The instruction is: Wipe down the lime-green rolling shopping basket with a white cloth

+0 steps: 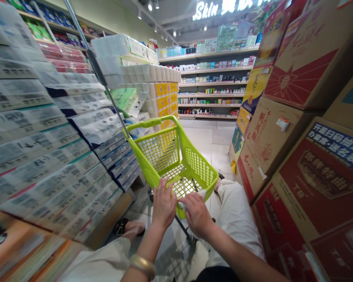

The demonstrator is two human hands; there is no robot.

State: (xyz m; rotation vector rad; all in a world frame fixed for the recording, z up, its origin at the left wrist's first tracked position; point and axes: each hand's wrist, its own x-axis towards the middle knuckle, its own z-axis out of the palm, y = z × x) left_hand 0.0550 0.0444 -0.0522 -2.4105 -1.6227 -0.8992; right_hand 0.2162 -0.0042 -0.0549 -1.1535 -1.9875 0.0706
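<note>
I see the green basket [200,166] standing in the aisle, tilted towards me. My left hand [164,203] rests on the basket's near rim, fingers stretched out and spread, gripping nothing. My right hand [196,213] is just beside it at the same rim, fingers curled around a white cloth [204,193]. Tissue packs [47,156] are stacked left of the basket and cartons [312,176] to its right.

You wear a broad gold-coloured metal bangle [142,265] behind your left hand [164,203], low centre; loose cream trousers [235,215]; dark open sandals [122,226].
</note>
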